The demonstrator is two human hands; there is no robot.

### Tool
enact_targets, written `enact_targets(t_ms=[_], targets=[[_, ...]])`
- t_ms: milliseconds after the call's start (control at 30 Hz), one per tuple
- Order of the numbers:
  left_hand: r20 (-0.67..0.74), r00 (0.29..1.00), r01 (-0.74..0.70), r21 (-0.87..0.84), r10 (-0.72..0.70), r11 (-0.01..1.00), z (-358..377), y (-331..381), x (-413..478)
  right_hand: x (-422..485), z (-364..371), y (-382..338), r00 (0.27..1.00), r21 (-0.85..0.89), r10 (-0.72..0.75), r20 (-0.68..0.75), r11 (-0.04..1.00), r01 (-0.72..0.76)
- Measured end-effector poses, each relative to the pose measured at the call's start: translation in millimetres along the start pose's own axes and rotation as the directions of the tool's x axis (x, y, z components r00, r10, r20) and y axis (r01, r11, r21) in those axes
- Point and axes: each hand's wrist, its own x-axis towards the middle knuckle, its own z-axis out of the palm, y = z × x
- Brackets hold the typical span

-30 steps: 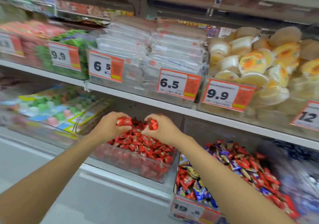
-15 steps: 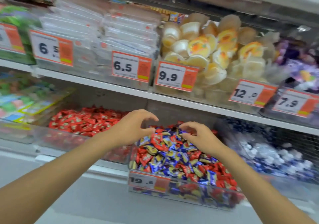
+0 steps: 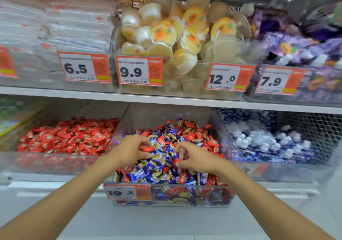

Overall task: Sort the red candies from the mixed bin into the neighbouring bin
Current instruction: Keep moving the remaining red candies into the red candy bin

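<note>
Reaching into the mixed bin (image 3: 185,196), the left hand (image 3: 129,151) curled its fingers round a red candy (image 3: 145,148). Just right of it, the right hand (image 3: 198,159) was half-curled, its hold unclear. The red bin (image 3: 55,163) sat left of both.

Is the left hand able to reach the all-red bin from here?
Probably yes. The left hand, gripping a red candy in the mixed bin, is next to the all-red bin; both are open on top, with only a clear wall between them.

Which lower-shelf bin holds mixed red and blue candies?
The middle bin with the 19.8 price tag; the left bin holds only red, the right bin blue and white.
</note>
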Motion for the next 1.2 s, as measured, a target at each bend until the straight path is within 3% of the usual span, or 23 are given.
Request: enact_targets(t_ms=[167,333,467,567,667,833,967,1100,1200], targets=[[-0.162,0.987,-0.024,-0.049,0.016,0.998,-10,9,-5,-6,-25,-5,0.983,0.073,-0.024,-0.184,0.997,0.038],[-0.164,0.986,-0.015,-0.135,-0.007,0.991,-18,9,-5,0,-32,-19,0.97,0.029,-0.024,-0.242,0.999,0.032],[0.003,1.0,0.005,-0.069,-0.005,0.998,-13,6,-1,36,-17,-33,0.975,-0.07,-0.071,-0.211,0.996,0.058],[0.164,0.986,-0.019,0.006,0.018,1.0,-11,6,-1,65,0,-34,0.988,-0.311,-0.118,-0.102,0.947,0.081],[0.197,0.98,-0.009,0.052,-0.001,0.999,-9,4,-1,73,9,-26,0.999,-0.407,-0.048,-0.019,0.913,0.036],[0.226,0.973,0.004,0.185,-0.047,0.983,-1,-2,4,44,-10,-18,0.982,-0.183,-0.099,-0.158,0.981,0.069],[0.201,0.978,0.018,0.194,-0.057,0.981,3,-1,8,9,-25,-8,0.971,-0.073,-0.119,-0.208,0.992,0.106],[0.138,0.989,0.032,0.131,-0.05,0.991,8,-2,7,-10,-23,-2,0.991,-0.065,-0.068,-0.113,0.996,0.061],[0.001,1.0,-0.019,0.032,0.019,0.999,5,3,2,-18,-13,-5,0.991,-0.165,-0.029,0.128,0.985,0.051]])
